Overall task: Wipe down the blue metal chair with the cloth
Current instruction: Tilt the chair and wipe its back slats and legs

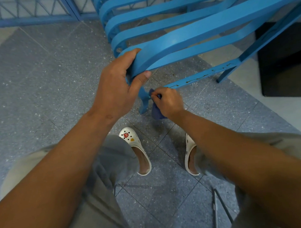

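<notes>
Blue chair (185, 40) slats crowd above, black cabinet (285, 60) perhaps blocks right, open floor (36, 77) left

The chair (185, 38) stands tipped in the far right half of the scene, its slats running from the centre out to the right. The left hand (115, 86) grips the near end of the nearest slat, at the centre. Just below and right of it, the right hand (168, 102) holds the cloth (155, 111) against the chair's lower frame, beside a leg. Two clogs (136, 150) stand on the floor (36, 77) nearer still, below the hands. A railing (28, 13) runs along the far left edge. A cabinet (285, 60) sits at the right, behind the chair.
</notes>
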A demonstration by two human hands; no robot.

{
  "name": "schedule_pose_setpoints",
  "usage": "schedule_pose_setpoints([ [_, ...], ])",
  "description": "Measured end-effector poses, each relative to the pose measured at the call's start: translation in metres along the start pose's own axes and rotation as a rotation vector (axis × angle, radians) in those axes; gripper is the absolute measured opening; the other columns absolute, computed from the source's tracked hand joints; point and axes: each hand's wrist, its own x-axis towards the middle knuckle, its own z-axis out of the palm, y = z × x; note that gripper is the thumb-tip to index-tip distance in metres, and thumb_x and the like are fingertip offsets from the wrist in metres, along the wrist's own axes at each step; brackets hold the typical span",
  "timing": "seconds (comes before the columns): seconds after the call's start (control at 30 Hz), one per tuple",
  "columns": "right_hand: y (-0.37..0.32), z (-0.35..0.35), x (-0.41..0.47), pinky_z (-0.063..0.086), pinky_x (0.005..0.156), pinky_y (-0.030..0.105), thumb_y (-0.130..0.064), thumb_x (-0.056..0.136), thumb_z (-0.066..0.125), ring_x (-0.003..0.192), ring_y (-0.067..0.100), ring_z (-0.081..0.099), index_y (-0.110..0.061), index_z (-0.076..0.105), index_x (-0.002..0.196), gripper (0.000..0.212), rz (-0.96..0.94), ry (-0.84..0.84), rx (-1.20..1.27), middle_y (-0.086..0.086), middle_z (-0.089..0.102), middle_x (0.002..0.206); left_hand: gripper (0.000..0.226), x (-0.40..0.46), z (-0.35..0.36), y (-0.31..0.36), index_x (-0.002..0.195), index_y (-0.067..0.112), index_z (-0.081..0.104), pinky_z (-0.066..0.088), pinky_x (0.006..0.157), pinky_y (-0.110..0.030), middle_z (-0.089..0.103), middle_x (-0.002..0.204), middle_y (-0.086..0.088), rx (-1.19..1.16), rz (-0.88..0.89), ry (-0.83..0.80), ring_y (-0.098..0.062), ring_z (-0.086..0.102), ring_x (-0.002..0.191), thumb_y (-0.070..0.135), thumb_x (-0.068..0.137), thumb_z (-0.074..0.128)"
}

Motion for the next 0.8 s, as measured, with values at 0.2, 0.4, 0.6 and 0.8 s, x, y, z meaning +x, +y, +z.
schedule_pose_setpoints([
  [0.2, 0.022, -0.019, 0.017, 0.039, 0.058, 0.026, -0.028, 0.094, 0.068, 0.066, 0.015, 0.057, -0.018, 0.078, 0.089, 0.015, 0.175, 0.091, 0.105, -0.003, 0.065, 0.073, 0.046, 0.0, -0.001, -0.001, 0.137, 0.008, 0.057, 0.051, 0.093, -0.024, 0.062, 0.121, 0.009, -0.013, -0.002, 0.002, -0.004, 0.059, 0.108, 0.03, 0.097, 0.067],
  [0.4, -0.001, 0.013, 0.003, 0.036, 0.052, 0.019, -0.034, 0.099, 0.064, 0.065, 0.011, 0.058, -0.016, 0.076, 0.093, 0.022, 0.187, 0.081, 0.131, -0.004, 0.066, 0.074, 0.044, 0.003, -0.001, 0.0, 0.135, 0.008, 0.059, 0.053, 0.093, -0.029, 0.066, 0.119, 0.005, -0.038, -0.021, -0.021, -0.006, 0.062, 0.108, 0.029, 0.097, 0.068],
  [0.6, 0.007, 0.007, 0.001, 0.051, 0.064, 0.029, -0.039, 0.096, 0.067, 0.075, 0.013, 0.067, -0.022, 0.081, 0.101, 0.022, 0.136, 0.002, 0.19, -0.002, 0.076, 0.086, 0.044, 0.004, -0.003, 0.0, 0.135, 0.009, 0.06, 0.053, 0.093, -0.029, 0.068, 0.119, 0.005, -0.049, -0.018, -0.03, -0.004, 0.063, 0.109, 0.03, 0.097, 0.068],
  [0.8, 0.03, -0.013, 0.009, 0.053, 0.07, 0.031, -0.028, 0.095, 0.07, 0.071, 0.014, 0.062, -0.014, 0.08, 0.093, 0.017, 0.336, 0.233, 0.302, -0.001, 0.069, 0.077, 0.044, 0.004, -0.002, 0.001, 0.136, 0.009, 0.059, 0.053, 0.095, -0.03, 0.068, 0.12, 0.003, -0.074, -0.016, -0.035, -0.008, 0.063, 0.11, 0.029, 0.097, 0.068],
])
